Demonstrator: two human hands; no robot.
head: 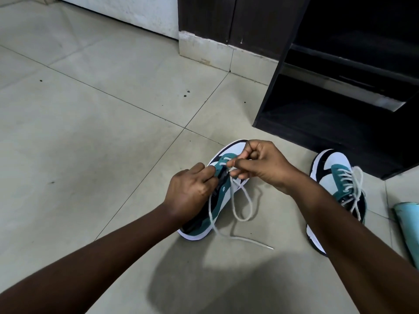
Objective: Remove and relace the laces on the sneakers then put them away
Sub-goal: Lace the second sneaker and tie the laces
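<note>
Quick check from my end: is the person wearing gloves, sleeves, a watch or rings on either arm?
No. Both forearms are bare as far up as the view shows, with no sleeves. The left hand and right hand are ungloved, and no watch, bracelet or ring is visible.

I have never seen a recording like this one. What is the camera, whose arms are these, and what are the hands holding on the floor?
There is no machine here. A person wears one wide-angle camera on the head, so you look down along their own two arms.

The left hand grips the side of a teal, white and black sneaker that lies on the tiled floor. The right hand pinches its white lace near the toe end; the rest of the lace hangs loose and trails onto the floor.

A second sneaker, which has its lace threaded, stands to the right, in front of a dark shelf unit. A pale blue object shows at the right edge; I cannot tell what it is.
</note>
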